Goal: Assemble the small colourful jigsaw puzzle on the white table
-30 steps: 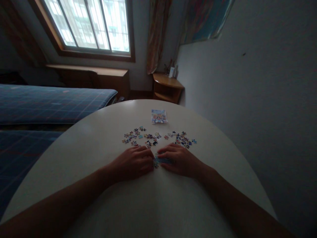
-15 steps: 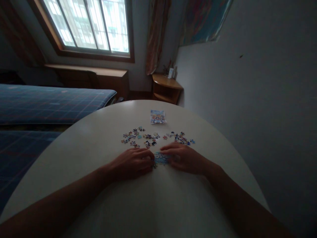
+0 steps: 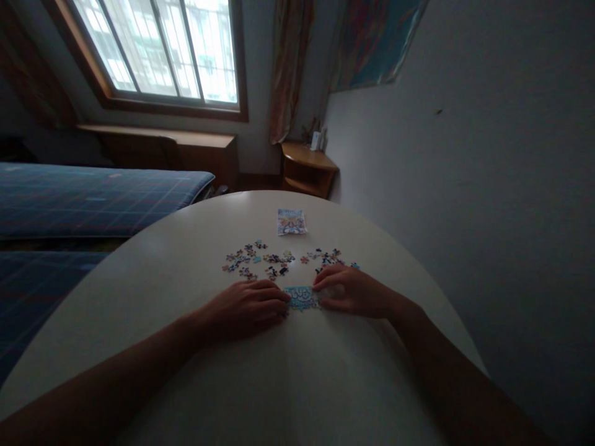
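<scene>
Between my hands a joined strip of jigsaw puzzle (image 3: 300, 297), light blue with pale lettering or shapes, lies flat on the white table. My left hand (image 3: 251, 305) is closed at its left end, with the fingers curled together over the edge. At the opposite end, my right hand (image 3: 348, 290) has its thumb and forefinger on the puzzle's right edge. Loose puzzle pieces (image 3: 242, 257) are scattered just beyond the left hand. More loose pieces (image 3: 328, 255) lie behind the right hand, which partly hides them.
A small printed picture sheet (image 3: 291, 222) lies toward the far side of the round white table (image 3: 186, 248). Past the table are a blue plaid mattress (image 3: 102, 198) on the left and a wooden corner shelf (image 3: 309, 158). A wall (image 3: 465, 204) rises on the right.
My right hand has drawn slightly away to the right, uncovering more of the joined strip. The left hand stays at its end. The whole view has shifted a little.
</scene>
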`<action>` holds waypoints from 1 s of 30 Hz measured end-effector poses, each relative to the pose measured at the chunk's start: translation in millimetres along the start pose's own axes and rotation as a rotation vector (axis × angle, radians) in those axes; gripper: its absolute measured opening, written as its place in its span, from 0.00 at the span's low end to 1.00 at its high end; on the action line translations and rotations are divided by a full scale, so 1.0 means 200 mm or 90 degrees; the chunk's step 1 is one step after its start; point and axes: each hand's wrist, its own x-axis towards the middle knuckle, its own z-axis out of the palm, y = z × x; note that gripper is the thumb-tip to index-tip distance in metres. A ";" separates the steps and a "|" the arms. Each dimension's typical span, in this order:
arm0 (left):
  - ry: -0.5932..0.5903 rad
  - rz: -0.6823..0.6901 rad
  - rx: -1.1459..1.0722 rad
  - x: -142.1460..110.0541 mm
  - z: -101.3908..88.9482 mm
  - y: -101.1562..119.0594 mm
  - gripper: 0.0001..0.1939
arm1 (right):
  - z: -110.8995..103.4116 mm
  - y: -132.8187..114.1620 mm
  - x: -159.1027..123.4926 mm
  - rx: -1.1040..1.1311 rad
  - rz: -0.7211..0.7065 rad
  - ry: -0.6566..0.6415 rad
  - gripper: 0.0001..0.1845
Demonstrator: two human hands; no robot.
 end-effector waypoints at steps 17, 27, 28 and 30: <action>0.048 0.019 0.001 -0.02 0.02 -0.01 0.08 | -0.05 0.29 -0.07 -0.185 0.446 0.264 0.11; 0.040 0.022 -0.006 -0.02 0.03 -0.01 0.09 | -0.08 0.36 -0.12 -0.138 0.499 0.312 0.11; 0.039 0.023 -0.005 -0.02 0.02 -0.01 0.09 | -0.09 0.37 -0.14 -0.142 0.506 0.314 0.11; 0.037 0.022 -0.006 -0.02 0.02 -0.01 0.09 | -0.10 0.39 -0.16 -0.148 0.515 0.312 0.11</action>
